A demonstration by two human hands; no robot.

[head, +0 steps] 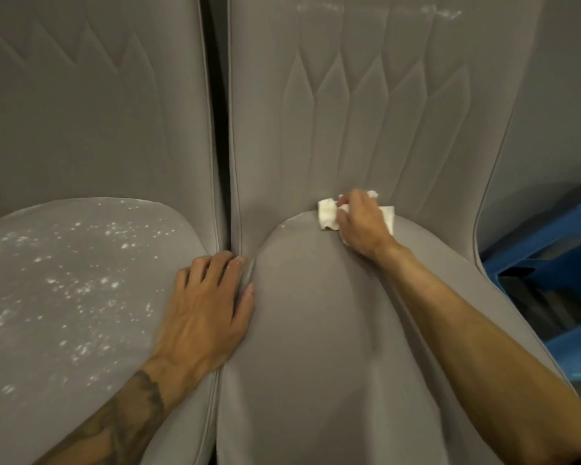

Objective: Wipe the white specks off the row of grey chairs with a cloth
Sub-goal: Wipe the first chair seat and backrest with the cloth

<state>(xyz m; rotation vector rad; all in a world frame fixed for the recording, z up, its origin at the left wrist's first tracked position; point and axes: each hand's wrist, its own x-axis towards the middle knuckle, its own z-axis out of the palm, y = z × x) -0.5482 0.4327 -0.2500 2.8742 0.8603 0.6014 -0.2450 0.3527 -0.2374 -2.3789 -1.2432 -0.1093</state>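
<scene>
Two grey upholstered chairs stand side by side. The left chair's seat (81, 297) is covered with white specks (81, 290). The right chair's seat (316, 330) looks mostly free of specks, with a white smear (379, 10) high on its backrest. My right hand (363, 223) grips a white cloth (327, 214) and presses it where the right seat meets the backrest. My left hand (205, 313) rests flat with spread fingers on the right edge of the left seat, its fingertips at the gap between the chairs.
A dark narrow gap (220, 129) runs between the two backrests. A blue plastic stool or crate (550, 280) stands to the right of the right chair.
</scene>
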